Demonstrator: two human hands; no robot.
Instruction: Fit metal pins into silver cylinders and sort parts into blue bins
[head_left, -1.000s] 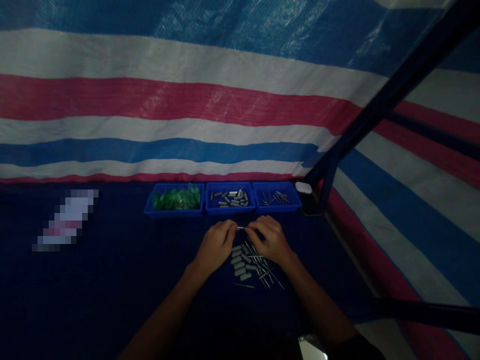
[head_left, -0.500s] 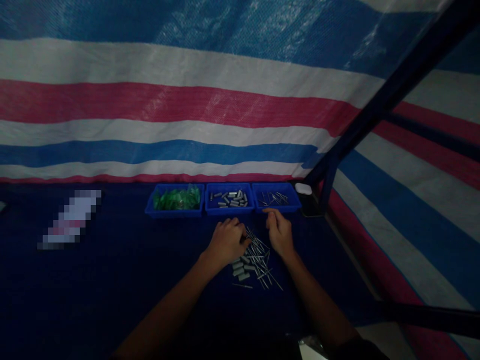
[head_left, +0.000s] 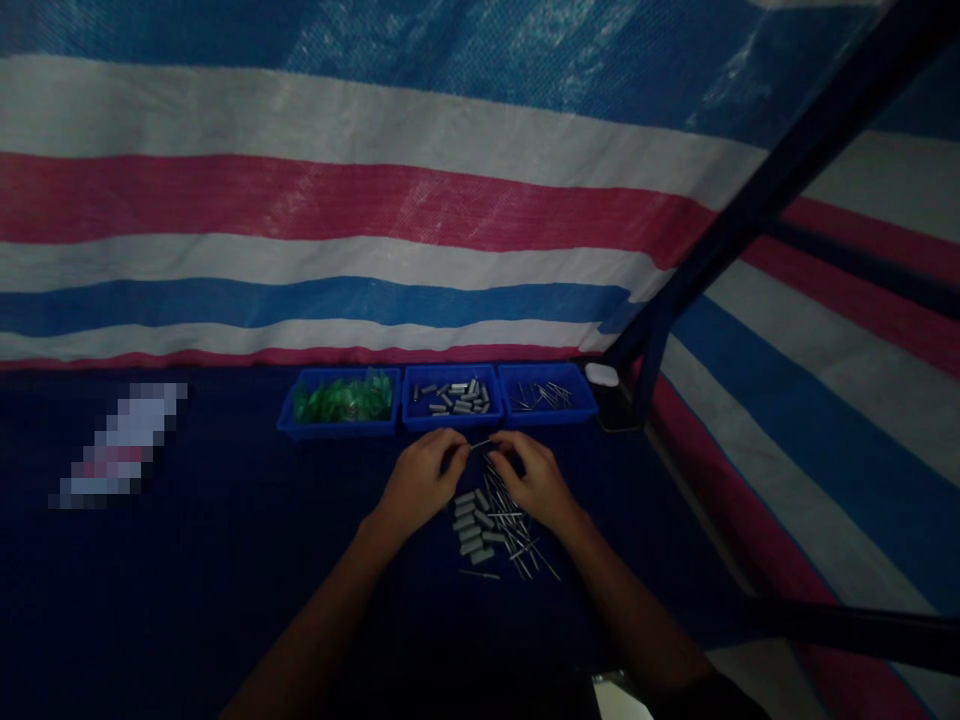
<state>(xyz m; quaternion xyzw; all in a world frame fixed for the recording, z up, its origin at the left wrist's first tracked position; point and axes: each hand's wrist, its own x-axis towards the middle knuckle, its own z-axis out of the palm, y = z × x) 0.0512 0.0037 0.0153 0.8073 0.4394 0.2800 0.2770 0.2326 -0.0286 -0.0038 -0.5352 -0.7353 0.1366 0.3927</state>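
Note:
My left hand point(head_left: 418, 482) and my right hand point(head_left: 531, 479) meet above a small heap on the dark blue table. Both are closed in a pinch, with a thin metal pin point(head_left: 482, 443) held between their fingertips. Under them lie several short grey sleeves point(head_left: 469, 526) on the left of the heap and several loose metal pins point(head_left: 517, 532) on the right. One pin point(head_left: 480, 574) lies apart in front of the heap.
Three blue trays stand in a row behind my hands: one with green pieces point(head_left: 339, 401), one with grey sleeves point(head_left: 451, 397), one with pins point(head_left: 547, 395). A dark frame post point(head_left: 652, 375) rises at the right. A striped tarp point(head_left: 375, 220) hangs behind. A pale object point(head_left: 116, 445) lies far left.
Half a second ago my hands were apart, the right one reaching toward the pin tray and the left on the heap. They have come back together over the heap with a pin between them.

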